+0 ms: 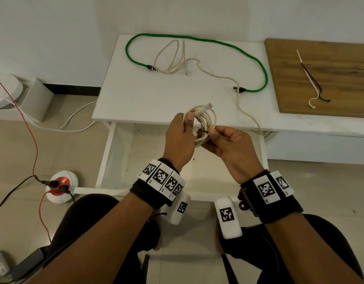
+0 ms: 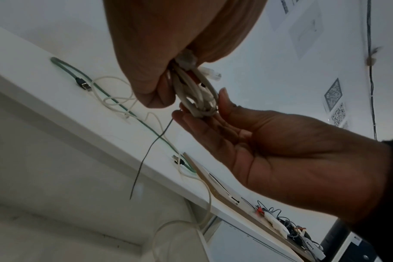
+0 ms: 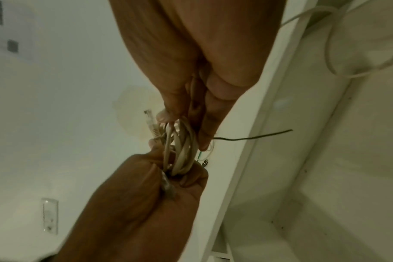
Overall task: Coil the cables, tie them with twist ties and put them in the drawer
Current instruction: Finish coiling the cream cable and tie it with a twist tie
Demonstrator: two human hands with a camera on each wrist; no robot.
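Note:
A beige network cable coil (image 1: 205, 121) hangs over the open drawer (image 1: 136, 173), with its clear plug (image 1: 207, 105) sticking up. My left hand (image 1: 185, 124) grips the coil's left side. My right hand (image 1: 215, 133) pinches a thin dark twist tie (image 1: 202, 130) against the coil's right side. In the left wrist view the twist tie (image 2: 150, 147) dangles long and loose below the coil (image 2: 198, 92). In the right wrist view the tie (image 3: 254, 137) sticks out sideways from my right fingertips (image 3: 204, 141), beside the coil (image 3: 182, 147).
On the white table (image 1: 136, 95) lie a green cable (image 1: 259, 62) and a loose beige cable (image 1: 177, 58), whose end trails over the front edge. A wooden board (image 1: 341, 74) at the right carries spare twist ties (image 1: 312, 83). A power strip (image 1: 60, 185) sits on the floor.

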